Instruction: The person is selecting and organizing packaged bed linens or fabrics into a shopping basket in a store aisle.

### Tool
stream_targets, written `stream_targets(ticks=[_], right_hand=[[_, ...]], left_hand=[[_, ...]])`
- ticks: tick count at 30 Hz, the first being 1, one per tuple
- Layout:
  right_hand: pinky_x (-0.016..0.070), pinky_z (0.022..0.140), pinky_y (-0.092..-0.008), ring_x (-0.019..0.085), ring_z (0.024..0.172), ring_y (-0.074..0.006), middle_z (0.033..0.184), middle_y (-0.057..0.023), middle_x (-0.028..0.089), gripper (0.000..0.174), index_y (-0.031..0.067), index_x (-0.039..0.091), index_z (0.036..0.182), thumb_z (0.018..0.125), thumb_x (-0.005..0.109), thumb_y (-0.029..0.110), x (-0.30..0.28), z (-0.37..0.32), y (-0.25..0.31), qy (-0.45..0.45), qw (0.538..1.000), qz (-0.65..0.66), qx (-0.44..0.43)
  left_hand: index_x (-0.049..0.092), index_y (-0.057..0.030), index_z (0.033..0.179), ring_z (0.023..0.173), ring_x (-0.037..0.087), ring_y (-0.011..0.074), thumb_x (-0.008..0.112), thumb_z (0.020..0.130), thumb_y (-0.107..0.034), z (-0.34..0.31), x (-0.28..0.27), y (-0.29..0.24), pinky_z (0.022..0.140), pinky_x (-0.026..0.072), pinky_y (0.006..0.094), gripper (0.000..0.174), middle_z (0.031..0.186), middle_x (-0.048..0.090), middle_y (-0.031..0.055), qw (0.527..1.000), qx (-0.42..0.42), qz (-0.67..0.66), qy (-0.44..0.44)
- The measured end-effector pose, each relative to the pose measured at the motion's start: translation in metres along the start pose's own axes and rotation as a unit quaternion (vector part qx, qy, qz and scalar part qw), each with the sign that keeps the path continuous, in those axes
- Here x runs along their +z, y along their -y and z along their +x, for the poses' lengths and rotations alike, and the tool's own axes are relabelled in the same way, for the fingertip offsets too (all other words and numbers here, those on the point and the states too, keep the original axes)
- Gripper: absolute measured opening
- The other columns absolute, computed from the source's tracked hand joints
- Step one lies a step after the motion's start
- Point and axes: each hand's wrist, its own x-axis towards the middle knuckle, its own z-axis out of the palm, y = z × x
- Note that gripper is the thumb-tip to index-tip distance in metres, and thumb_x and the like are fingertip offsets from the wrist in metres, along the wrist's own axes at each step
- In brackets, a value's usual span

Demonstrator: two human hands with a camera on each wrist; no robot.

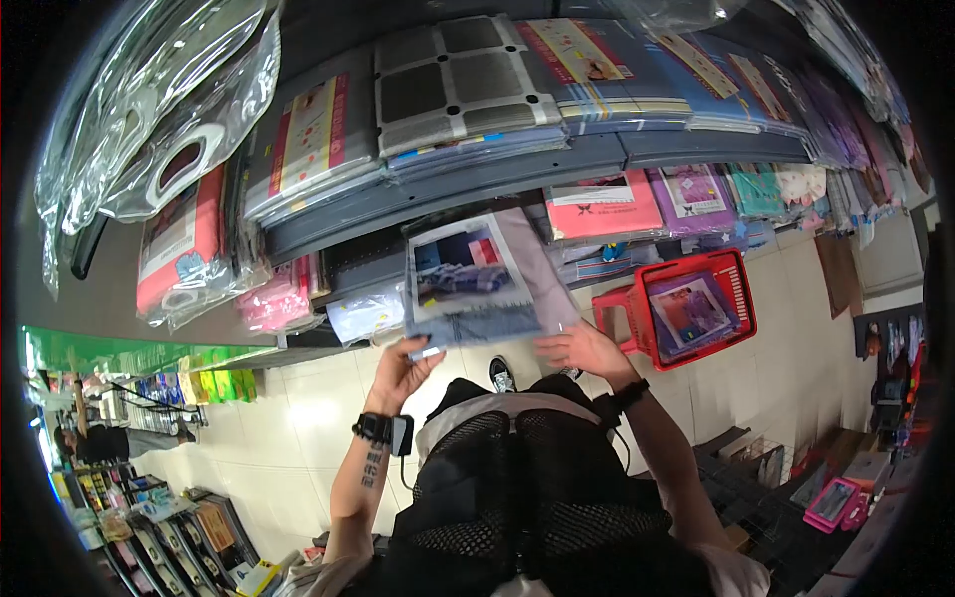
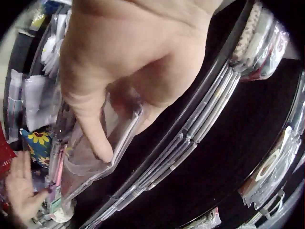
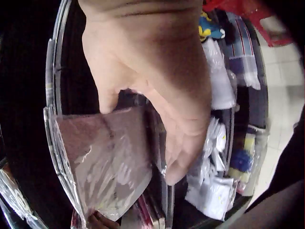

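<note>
A flat plastic-wrapped bedding pack, pale mauve with a picture card of a bed on its front, is held up before the lower shelf. My left hand pinches its near left corner between thumb and fingers. In the left wrist view the left thumb presses on the pack's edge. At the near right corner is my right hand, fingers stretched out. From the right wrist, the right hand shows straight fingers beside the pack, thumb right at its edge.
Folded packs line the upper shelf, its grey edge running above the held pack. More packs fill the lower shelf. A red basket with a purple pack stands at right on the tiled floor. Clear plastic bags hang at upper left.
</note>
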Motion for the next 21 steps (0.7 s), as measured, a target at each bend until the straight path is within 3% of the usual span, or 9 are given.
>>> stream_targets(ticks=[2, 3, 6, 7, 12, 14, 16, 18, 21], right_hand=[[0.0416, 0.093, -0.0387, 0.052, 0.110, -0.0248, 0.120, -0.0133, 0.053, 0.046, 0.0072, 0.036, 0.132, 0.095, 0.040, 0.034, 0.045, 0.007, 0.001, -0.133, 0.967, -0.168, -0.134], [0.0409, 0.093, -0.0378, 0.050, 0.112, -0.0242, 0.123, -0.0113, 0.051, 0.043, 0.0054, 0.041, 0.130, 0.092, 0.050, 0.024, -0.064, 0.044, -0.025, -0.061, 0.985, -0.088, -0.134], [0.0371, 0.096, -0.0361, 0.047, 0.115, -0.0235, 0.131, -0.0102, 0.043, 0.048, 0.0030, 0.045, 0.126, 0.081, 0.059, 0.006, -0.019, 0.041, -0.005, -0.113, 0.992, 0.049, -0.003], [0.0338, 0.098, -0.0349, 0.044, 0.117, -0.0234, 0.131, -0.0111, 0.041, 0.057, 0.0002, 0.047, 0.123, 0.068, 0.064, -0.002, 0.002, 0.009, -0.010, 0.033, 0.907, -0.349, -0.233], [0.0336, 0.097, -0.0339, 0.045, 0.113, -0.0229, 0.117, -0.0137, 0.048, 0.044, -0.0023, 0.051, 0.114, 0.072, 0.064, 0.004, 0.048, -0.046, 0.006, 0.022, 0.870, -0.450, -0.200], [0.0349, 0.096, -0.0329, 0.047, 0.111, -0.0226, 0.114, -0.0138, 0.049, 0.037, -0.0030, 0.052, 0.112, 0.077, 0.061, 0.007, 0.048, -0.072, 0.003, -0.057, 0.837, -0.514, -0.179], [0.0421, 0.088, -0.0313, 0.054, 0.101, -0.0222, 0.109, -0.0140, 0.054, 0.032, -0.0040, 0.054, 0.110, 0.081, 0.058, 0.007, 0.045, -0.091, -0.004, -0.079, 0.897, -0.384, -0.203], [0.0457, 0.082, -0.0267, 0.058, 0.094, -0.0168, 0.101, -0.0112, 0.060, 0.029, -0.0033, 0.055, 0.109, 0.086, 0.052, 0.013, 0.054, -0.109, 0.001, -0.229, 0.968, -0.092, -0.038], [0.0488, 0.077, -0.0279, 0.061, 0.086, -0.0181, 0.095, -0.0120, 0.062, 0.027, -0.0051, 0.056, 0.105, 0.084, 0.052, 0.011, 0.034, -0.125, -0.017, -0.278, 0.954, -0.044, -0.100]], left_hand=[[0.052, 0.0079, 0.097, 0.087, 0.063, 0.0322, 0.052, 0.079, 0.003, -0.018, -0.018, 0.007, 0.080, 0.0555, 0.0416, 0.019, 0.096, 0.061, 0.0189, 0.997, -0.009, 0.071, 0.018], [0.052, 0.0079, 0.097, 0.087, 0.063, 0.0322, 0.052, 0.079, 0.003, -0.027, -0.021, 0.009, 0.080, 0.0555, 0.0416, 0.019, 0.096, 0.061, 0.0189, 0.998, -0.006, 0.069, 0.015], [0.051, 0.0094, 0.101, 0.084, 0.064, 0.0316, 0.053, 0.078, 0.004, -0.053, -0.014, 0.006, 0.078, 0.0562, 0.0412, 0.024, 0.097, 0.061, 0.0195, 0.993, -0.040, 0.107, 0.002], [0.050, 0.0104, 0.103, 0.084, 0.064, 0.0321, 0.053, 0.078, 0.003, -0.060, -0.012, 0.004, 0.077, 0.0564, 0.0407, 0.026, 0.098, 0.061, 0.0201, 0.990, -0.055, 0.129, 0.002], [0.053, 0.0128, 0.105, 0.086, 0.064, 0.0277, 0.043, 0.094, -0.024, -0.068, 0.002, -0.014, 0.075, 0.0541, 0.0350, 0.040, 0.095, 0.063, 0.0188, 0.949, -0.109, 0.293, 0.052], [0.064, 0.0032, 0.090, 0.077, 0.060, 0.0165, 0.044, 0.092, -0.045, -0.042, -0.036, -0.027, 0.067, 0.0463, 0.0260, 0.052, 0.082, 0.065, 0.0103, 0.866, -0.063, 0.496, -0.024], [0.064, 0.0013, 0.087, 0.076, 0.058, 0.0171, 0.046, 0.090, -0.046, -0.024, -0.013, -0.027, 0.070, 0.0466, 0.0291, 0.051, 0.079, 0.064, 0.0076, 0.822, 0.009, 0.562, -0.092], [0.064, 0.0026, 0.091, 0.081, 0.059, 0.0179, 0.049, 0.090, -0.043, 0.018, -0.041, -0.027, 0.073, 0.0456, 0.0287, 0.047, 0.083, 0.065, 0.0092, 0.733, 0.109, 0.666, -0.090], [0.061, 0.0042, 0.100, 0.088, 0.060, 0.0210, 0.058, 0.085, -0.039, 0.082, -0.052, -0.018, 0.080, 0.0445, 0.0295, 0.046, 0.096, 0.064, 0.0148, 0.720, 0.151, 0.673, -0.080]])
